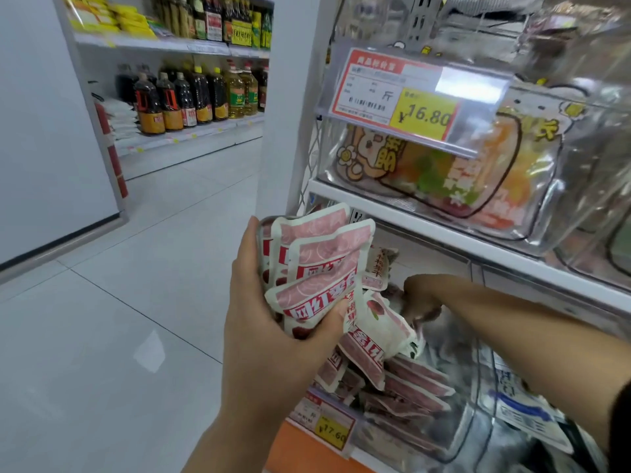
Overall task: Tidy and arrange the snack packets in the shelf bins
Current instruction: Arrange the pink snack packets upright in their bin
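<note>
Tidying is judged partway: a packet stack (317, 264) is gripped by the left hand (266, 322) above the lower bin (454, 438), where loose packets (409, 387) lie jumbled; the blurred right hand (421, 295) reaches in, its grasp not discernible.

Snack packets (314, 264) in the left hand (269, 322): white border, pink panel with a pale swirl pattern, red band with white characters, dark red fruit print at the lower edge.
Loose packets (413, 384) in the lower bin (469, 425): same pink, white and red scheme.
Upper price tag (392, 93): red-orange frame, white field, yellow panel with dark digits.
Lower price tag (327, 426), at the lower bin's front edge: same colours.
Upper bin (532, 230): clear wall; cartoon stickers outlined in dark brown, yellow lettering; contents orange, green, white and red.
Shelf rail (444, 233): white.
Base strip (293, 452): orange.
Floor (136, 285): pale grey tiles, thin dark joints.
</note>
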The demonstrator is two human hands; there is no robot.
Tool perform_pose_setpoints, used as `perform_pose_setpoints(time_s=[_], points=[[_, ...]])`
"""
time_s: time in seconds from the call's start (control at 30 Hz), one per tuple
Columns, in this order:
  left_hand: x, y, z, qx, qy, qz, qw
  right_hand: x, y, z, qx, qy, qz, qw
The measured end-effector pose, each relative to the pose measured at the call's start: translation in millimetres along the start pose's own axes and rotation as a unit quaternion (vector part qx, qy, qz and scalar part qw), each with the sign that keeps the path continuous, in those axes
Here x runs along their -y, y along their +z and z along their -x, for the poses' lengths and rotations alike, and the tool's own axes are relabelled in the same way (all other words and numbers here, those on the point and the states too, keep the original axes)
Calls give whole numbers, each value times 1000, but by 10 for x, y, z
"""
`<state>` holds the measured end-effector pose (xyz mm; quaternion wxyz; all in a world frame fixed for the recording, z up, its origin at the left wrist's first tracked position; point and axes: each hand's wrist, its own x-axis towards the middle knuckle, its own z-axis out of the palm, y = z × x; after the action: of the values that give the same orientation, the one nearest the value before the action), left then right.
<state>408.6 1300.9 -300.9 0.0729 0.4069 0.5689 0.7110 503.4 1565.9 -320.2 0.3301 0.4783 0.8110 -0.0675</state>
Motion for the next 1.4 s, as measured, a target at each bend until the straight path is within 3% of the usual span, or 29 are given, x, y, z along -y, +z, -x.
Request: perform_pose_setpoints(time_s=[0.17, 0.27, 0.37, 0.47, 0.5, 0.57, 0.67, 0.77, 0.87, 1.2, 1.4], points=[[-45, -6, 54, 1, 0, -2, 1000, -12, -80, 397, -144, -22, 20, 989], [-79, 0, 121, 5, -4, -5, 1000, -63, -67, 794, -185, -39, -92, 978], [-159, 25, 196, 24, -1, 1, 1000, -159, 65, 1171, -237, -51, -244, 939], [-253, 102, 289, 67, -11, 14, 998, -314, 336, 1522, -287, -56, -285, 913], [-272, 143, 315, 83, -21, 17, 996, -359, 425, 1656, -308, -67, -345, 884], [-306, 239, 350, 114, -39, 16, 993, -464, 599, 1895, -316, -97, -531, 780], [-349, 400, 343, 158, -79, -11, 984, -584, 848, 2070, -234, -121, -730, 631], [-312, 554, 240, 213, -148, -25, 965, -643, 1015, 2116, -162, -135, -799, 563], [-281, 719, 75, 255, -161, -94, 949, -696, 1112, 2086, -161, -136, -830, 516], [-69, 1349, -541, 278, -249, -114, 921, -906, 1093, 1718, -173, -136, -846, 486], [5, 1587, -745, 307, -392, -132, 857, -939, 1086, 1497, -177, -132, -848, 483]])
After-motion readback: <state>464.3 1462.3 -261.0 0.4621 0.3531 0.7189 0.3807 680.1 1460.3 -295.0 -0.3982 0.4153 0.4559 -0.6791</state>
